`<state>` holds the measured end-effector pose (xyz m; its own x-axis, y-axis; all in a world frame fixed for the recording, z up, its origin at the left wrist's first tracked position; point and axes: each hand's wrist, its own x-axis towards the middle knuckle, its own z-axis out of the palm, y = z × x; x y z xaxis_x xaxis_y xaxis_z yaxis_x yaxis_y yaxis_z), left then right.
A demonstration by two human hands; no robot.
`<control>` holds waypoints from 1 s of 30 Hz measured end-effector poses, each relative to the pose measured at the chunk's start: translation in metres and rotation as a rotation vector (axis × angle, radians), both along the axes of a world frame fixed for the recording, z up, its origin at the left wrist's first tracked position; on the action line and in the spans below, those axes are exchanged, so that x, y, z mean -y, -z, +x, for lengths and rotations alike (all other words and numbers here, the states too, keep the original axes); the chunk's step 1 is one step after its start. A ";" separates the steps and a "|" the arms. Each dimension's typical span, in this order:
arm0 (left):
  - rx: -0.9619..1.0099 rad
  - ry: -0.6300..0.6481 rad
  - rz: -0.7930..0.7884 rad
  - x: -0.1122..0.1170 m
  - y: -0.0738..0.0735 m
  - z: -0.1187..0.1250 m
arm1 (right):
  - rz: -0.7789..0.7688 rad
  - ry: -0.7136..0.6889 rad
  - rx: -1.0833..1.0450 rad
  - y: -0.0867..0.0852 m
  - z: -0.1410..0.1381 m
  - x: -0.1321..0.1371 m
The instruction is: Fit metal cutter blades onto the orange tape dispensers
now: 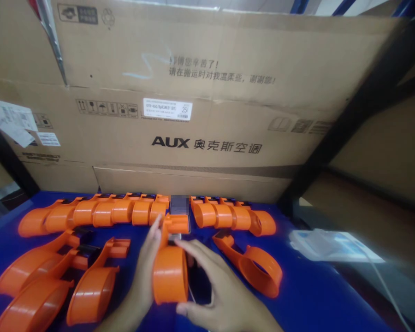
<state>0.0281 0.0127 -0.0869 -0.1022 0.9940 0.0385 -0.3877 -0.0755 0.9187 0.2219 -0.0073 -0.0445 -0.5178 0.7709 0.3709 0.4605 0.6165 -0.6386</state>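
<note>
An orange plastic ring holder (pixel 169 274) with a short arm and a crosspiece at its top stands upright between my hands in the middle of the blue surface. My left hand (pixel 147 263) is held along its left side, fingers pointing up and partly hidden behind it. My right hand (pixel 221 281) curves round its right side, with the index finger at the neck and the thumb by the lower rim. Near that index fingertip is a small grey piece (pixel 174 237) on the holder's neck. Behind the crosspiece is a dark flat rectangular object (pixel 180 205).
Several similar holders stand in a back row (pixel 112 212) on the blue surface (pixel 307 295). More holders (pixel 93 295) lie front left, and one (pixel 259 272) lies at right. A clear plastic packet (pixel 332 244) with a cable is far right. A cardboard sheet (pixel 207 124) rises behind.
</note>
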 end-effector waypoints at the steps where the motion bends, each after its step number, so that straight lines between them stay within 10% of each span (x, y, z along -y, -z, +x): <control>1: -0.106 -0.014 0.094 0.003 -0.004 -0.001 | 0.001 0.026 -0.033 0.000 0.002 -0.001; 6: -1.010 0.124 0.643 0.025 -0.023 -0.035 | 0.003 0.019 -0.144 -0.001 0.004 -0.001; 11: -1.502 0.094 0.775 0.036 -0.033 -0.082 | -0.021 -0.024 -0.098 -0.003 0.001 0.000; 30: -1.855 0.128 0.564 0.049 -0.012 -0.168 | 0.105 0.141 -0.286 0.000 -0.006 -0.005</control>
<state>-0.1399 -0.0367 -0.0751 0.4955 0.8278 0.2632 0.8562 -0.5164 0.0123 0.2156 -0.0020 -0.0442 -0.2724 0.7775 0.5668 0.3569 0.6287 -0.6909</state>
